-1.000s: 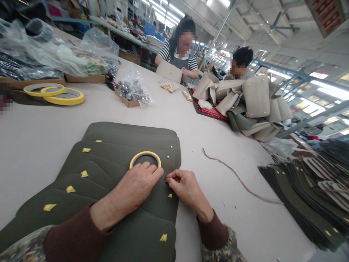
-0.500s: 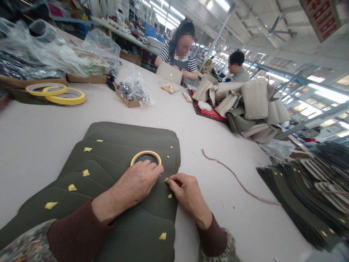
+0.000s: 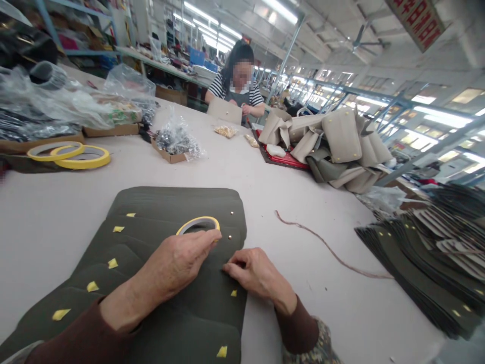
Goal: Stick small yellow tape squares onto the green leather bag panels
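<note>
**Five tape scraps down the left side, fewer along the right**

On the near left part of the worktop (image 3: 265, 187), a fanned stack of dark green panels (image 3: 146, 222), lapped one over another. At its right side, the right hand (image 3: 259, 278), tips of thumb and forefinger close together on a panel; pinching a scrap or merely pressing, impossible to tell. Over the middle of the stack, the left hand (image 3: 178, 260), back upward, grasping a roll of yellow tape (image 3: 199, 221) by its near rim, thumb hidden.

Done, to judge by the look of it: five tape scraps (image 3: 112, 263) along the stack's left side, two more in sight along the right, both nearer the worktop's near edge than the right hand. Possibly another beneath those fingertips. Left, by the same reckoning: the far end of the right side, with two metal studs (image 3: 229, 237) showing, bare of tape. Perhaps past halfway, for this stack alone.

Toward the worktop's far left corner, two overlapping spare rolls (image 3: 85, 163). Along the right edge, a thick bundle of dark strips (image 3: 413, 278). At the far edge, a co-worker (image 3: 242, 96) with a beige piece (image 3: 225, 111).
</note>
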`<state>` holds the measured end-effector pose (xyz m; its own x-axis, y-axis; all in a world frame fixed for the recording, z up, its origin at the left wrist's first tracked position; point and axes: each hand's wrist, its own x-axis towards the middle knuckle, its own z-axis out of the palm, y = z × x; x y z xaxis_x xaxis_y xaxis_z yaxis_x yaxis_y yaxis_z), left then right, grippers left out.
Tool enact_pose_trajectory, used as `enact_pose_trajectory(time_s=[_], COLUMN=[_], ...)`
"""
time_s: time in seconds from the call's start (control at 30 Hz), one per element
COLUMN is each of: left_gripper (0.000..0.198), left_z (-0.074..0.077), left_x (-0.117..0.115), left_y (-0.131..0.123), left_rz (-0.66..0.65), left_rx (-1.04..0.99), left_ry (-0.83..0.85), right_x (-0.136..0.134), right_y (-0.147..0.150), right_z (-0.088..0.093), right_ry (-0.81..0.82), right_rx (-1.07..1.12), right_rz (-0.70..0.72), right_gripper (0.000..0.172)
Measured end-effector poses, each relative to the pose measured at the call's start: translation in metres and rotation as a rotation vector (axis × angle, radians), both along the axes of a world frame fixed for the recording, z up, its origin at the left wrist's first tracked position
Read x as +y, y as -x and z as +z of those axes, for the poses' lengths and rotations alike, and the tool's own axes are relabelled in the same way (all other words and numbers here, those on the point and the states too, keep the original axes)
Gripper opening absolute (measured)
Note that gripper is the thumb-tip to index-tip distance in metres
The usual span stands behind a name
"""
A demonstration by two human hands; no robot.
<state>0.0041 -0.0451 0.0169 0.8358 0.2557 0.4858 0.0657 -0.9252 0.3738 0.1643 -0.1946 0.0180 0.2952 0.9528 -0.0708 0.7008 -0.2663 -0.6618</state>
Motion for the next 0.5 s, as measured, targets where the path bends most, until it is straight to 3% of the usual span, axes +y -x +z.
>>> enact_pose_trajectory(time_s=[0.13, 0.23, 0.5], left_gripper=[0.039, 0.038, 0.029], left_z=[0.007, 0.007, 0.003], left_x=[-0.004, -0.008, -0.009], left_y=[-0.003, -0.007, -0.012], left_rz=[-0.03, -0.015, -0.035], left_rx=[0.013, -0.003, 0.025], left_ry=[-0.029, -0.106, -0.093], right_x=[0.003, 0.008, 0.016], right_y=[0.001, 0.005, 0.007], right_z=[0.007, 0.012, 0.005], right_ry=[-0.313, -0.511, -0.658], right_rx=[0.123, 0.109, -0.195], right_rz=[-0.123, -0.088, 0.036], right_gripper=[0.014, 0.018, 0.02])
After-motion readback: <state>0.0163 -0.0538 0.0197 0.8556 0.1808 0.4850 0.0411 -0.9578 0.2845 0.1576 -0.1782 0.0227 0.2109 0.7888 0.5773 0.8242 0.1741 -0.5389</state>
